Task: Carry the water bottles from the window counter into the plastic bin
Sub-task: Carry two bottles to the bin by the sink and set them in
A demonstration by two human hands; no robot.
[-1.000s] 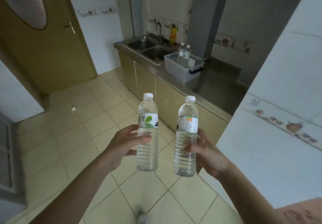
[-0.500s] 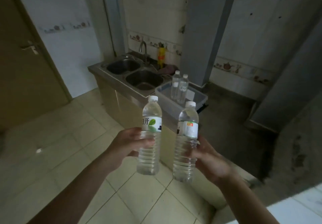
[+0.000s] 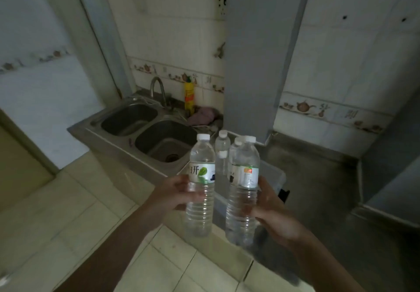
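Two water bottles carried upright, one per hand, caps up and held out in front of the chest. Left hand [image 3: 176, 195] wrapped around the ribbed lower body of the leaf-label bottle [image 3: 201, 184], fingers [image 3: 193, 195] curled across the front just under the label; closed firmly enough to bear the weight, thumb side hidden behind the plastic. Right hand [image 3: 276, 214] likewise closed on the orange-label bottle [image 3: 244, 189], palm against its right flank and fingertips pressing from behind. Gripped low on the ribs, probably because the ridges give purchase and keep the necks free for lowering in cap-up. Held apart, not touching, likely so each can be set down separately. Straight ahead and partly masked by the carried pair, the plastic bin [image 3: 272, 175] on the dark desk [image 3: 318, 178], just right of the double sink [image 3: 159, 137] and in front of the grey pillar [image 3: 256, 64]. Already standing inside, two more bottles [image 3: 222, 153], upright and close together toward the bin's far-left part, which leaves the nearer portion open as far as can be seen. Bin handle [image 3: 284, 195] dark, on the near right end. Carry stage by the look of it: destination close in front, still a short reach off, both loads yet to go over the rim. Yellow bottle [image 3: 189, 95] and a crumpled cloth [image 3: 203, 115] behind the sink, well clear of the path.
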